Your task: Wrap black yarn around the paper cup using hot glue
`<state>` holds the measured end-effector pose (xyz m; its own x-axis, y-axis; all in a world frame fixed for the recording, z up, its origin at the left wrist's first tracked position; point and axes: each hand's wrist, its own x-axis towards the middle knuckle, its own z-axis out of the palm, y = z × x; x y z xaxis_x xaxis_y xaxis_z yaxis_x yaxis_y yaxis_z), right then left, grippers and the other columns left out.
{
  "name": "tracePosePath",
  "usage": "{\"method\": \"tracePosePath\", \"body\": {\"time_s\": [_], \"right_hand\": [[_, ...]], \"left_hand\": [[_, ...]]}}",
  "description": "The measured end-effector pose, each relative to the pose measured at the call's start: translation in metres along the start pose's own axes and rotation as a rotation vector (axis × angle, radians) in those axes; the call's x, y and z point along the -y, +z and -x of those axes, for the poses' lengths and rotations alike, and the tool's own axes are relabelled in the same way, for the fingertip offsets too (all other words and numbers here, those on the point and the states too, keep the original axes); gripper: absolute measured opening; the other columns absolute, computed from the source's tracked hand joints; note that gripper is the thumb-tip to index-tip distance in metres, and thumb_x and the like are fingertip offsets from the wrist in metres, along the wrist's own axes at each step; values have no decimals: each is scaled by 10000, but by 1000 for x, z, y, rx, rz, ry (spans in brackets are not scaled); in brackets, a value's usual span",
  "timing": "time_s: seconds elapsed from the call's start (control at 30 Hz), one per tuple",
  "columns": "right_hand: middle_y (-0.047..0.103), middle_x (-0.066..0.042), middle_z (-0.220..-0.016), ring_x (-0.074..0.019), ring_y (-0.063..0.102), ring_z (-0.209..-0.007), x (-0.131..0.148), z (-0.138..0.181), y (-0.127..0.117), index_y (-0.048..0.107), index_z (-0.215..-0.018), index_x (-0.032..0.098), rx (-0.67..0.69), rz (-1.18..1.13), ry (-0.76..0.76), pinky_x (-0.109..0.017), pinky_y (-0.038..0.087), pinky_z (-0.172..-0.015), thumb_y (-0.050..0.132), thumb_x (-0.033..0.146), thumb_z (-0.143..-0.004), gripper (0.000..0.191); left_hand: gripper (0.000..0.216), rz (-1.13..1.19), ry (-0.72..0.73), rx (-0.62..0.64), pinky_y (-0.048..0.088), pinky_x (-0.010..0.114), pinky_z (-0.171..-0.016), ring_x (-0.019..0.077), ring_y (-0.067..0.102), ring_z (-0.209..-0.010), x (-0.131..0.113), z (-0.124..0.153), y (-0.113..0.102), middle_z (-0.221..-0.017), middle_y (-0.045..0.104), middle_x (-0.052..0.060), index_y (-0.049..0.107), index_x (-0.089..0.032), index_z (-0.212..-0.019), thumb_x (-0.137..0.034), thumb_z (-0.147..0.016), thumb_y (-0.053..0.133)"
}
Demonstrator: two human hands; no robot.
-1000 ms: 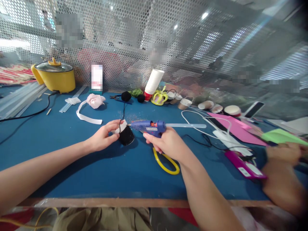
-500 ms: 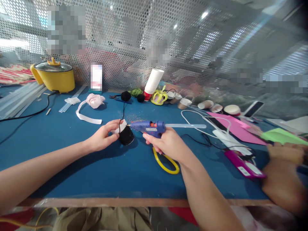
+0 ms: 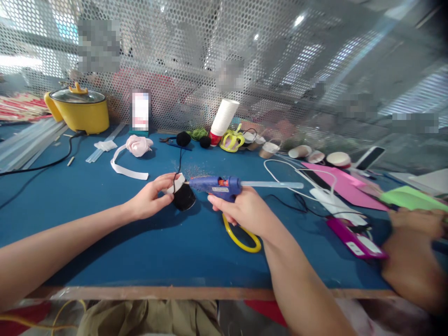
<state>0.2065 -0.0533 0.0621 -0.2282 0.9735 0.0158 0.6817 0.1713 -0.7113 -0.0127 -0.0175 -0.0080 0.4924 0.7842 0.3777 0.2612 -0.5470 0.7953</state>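
My left hand point(image 3: 154, 198) is closed on a small paper cup point(image 3: 184, 198) that is tilted over the table. Black yarn is wound round most of the cup, and a white part shows at its upper end. From there a black strand runs up to a ball of black yarn point(image 3: 183, 138). My right hand point(image 3: 241, 205) grips a blue hot glue gun point(image 3: 219, 185), its nozzle against or very near the cup's white part. A clear glue stick point(image 3: 273, 185) juts from the gun's back. Yellow-handled scissors point(image 3: 245, 237) lie below my right hand, partly hidden.
A yellow electric pot point(image 3: 87, 114) and clear glue sticks point(image 3: 24, 144) stand at the left. Behind are a phone point(image 3: 140, 112), a pink ribbon rose point(image 3: 138, 145) and stacked paper cups point(image 3: 224, 119). Right: a purple power strip point(image 3: 355, 239), cables, coloured paper and another person's arm point(image 3: 413, 256).
Almost nothing has moved. The clear glue stick sticks out slightly farther to the right; both hands stay in place on the cup and the glue gun.
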Motion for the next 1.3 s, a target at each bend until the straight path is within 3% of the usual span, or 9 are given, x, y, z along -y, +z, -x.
{"method": "tracePosePath", "body": {"time_s": [0.27,0.73,0.87,1.07,1.3], "right_hand": [[434,60,-330,-86,441,-309,10,6,2,541,-582,166,36,13,56,-196,394,-376,546,350,-734,239],[511,35,-400,-104,475,-336,1,8,7,570,-615,184,56,67,-20,-224,394,-394,527,386,-759,252],[480,39,-368,-102,475,-333,2,5,1,543,-567,181,16,86,-3,-221,403,-407,522,375,-762,276],[590,2,-510,-79,462,-324,-3,-2,-1,530,-598,169,-41,48,0,-215,407,-395,531,371,-748,251],[549,10,-438,-84,456,-313,-5,-6,1,537,-580,166,-52,39,4,-206,402,-374,531,374,-741,263]], "left_hand": [[89,-8,7,-4,283,360,-1039,230,371,-1241,0,-1,0,-1246,511,137,508,-158,-764,-226,-774,450],[167,-8,-6,-22,298,384,-1045,225,387,-1234,3,-1,2,-1277,497,101,554,-167,-910,-207,-777,462],[128,-4,-18,-7,294,397,-1046,236,380,-1235,1,0,1,-1281,491,119,564,-155,-843,-213,-783,467],[112,14,-13,0,293,391,-1045,233,375,-1241,0,0,1,-1285,482,126,556,-152,-812,-218,-784,470],[110,20,-21,-3,302,400,-1041,248,389,-1231,-1,0,1,-1285,482,126,557,-162,-799,-233,-777,475]]}}
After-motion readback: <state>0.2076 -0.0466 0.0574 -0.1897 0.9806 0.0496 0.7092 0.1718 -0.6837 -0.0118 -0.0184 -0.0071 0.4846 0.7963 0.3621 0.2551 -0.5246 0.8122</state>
